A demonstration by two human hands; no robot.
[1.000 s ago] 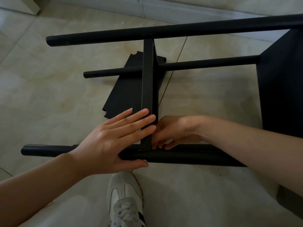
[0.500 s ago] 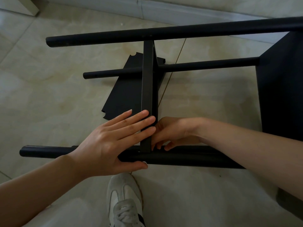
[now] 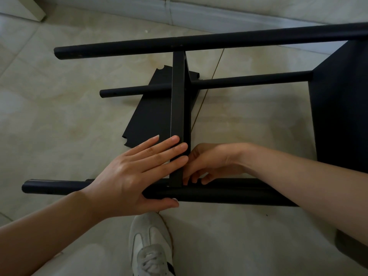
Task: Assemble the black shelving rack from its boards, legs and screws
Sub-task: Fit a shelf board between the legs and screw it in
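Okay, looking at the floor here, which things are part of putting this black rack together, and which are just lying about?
Part of the job:
- near leg, thumb under it
- upright middle board
- far leg
- lower leg
- end board
- loose board on the floor
- left hand, flat on the middle board
- right hand, fingers curled at the joint

Just there:
- white sneaker
- pale corner of something

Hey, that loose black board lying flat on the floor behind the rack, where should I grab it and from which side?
Probably by its bare left long edge, coming from the left. The loose board lies flat on the tiles, its right part hidden behind the upright shelf board and crossed by the thin leg. Slide it left first, then lift.
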